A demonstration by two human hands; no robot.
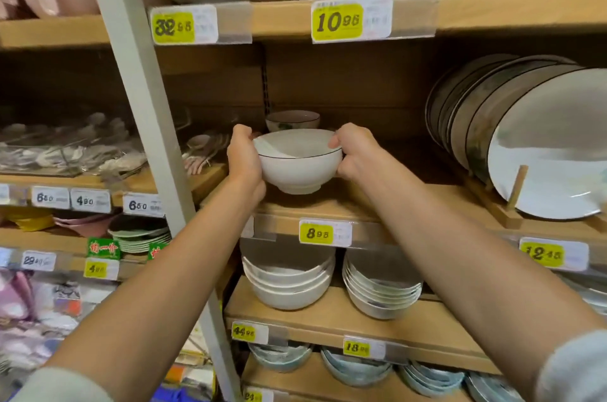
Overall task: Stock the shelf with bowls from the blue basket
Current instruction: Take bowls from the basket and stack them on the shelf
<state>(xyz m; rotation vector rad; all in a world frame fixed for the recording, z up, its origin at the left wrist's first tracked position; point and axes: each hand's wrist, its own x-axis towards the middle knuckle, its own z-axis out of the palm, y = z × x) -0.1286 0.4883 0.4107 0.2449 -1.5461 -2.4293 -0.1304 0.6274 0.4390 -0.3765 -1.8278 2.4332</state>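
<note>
Up among crowded wooden shop shelves (358,204) with yellow price tags (316,233), left hand (244,160) and right hand (354,152) grip a white dark-rimmed ceramic bowl (297,160), fingers curled round it.

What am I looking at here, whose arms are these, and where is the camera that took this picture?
No machine here: a person wears one wide-angle camera on the head, so you look forward and down along their own two arms. The left hand and right hand hold a white bowl with a thin dark rim, one hand on each side, fingers curled over its edge. The bowl is over a wooden shelf; whether it already touches the board, I cannot tell. Behind it stands a smaller bowl, and to the right large plates lean in a wooden rack.
</note>
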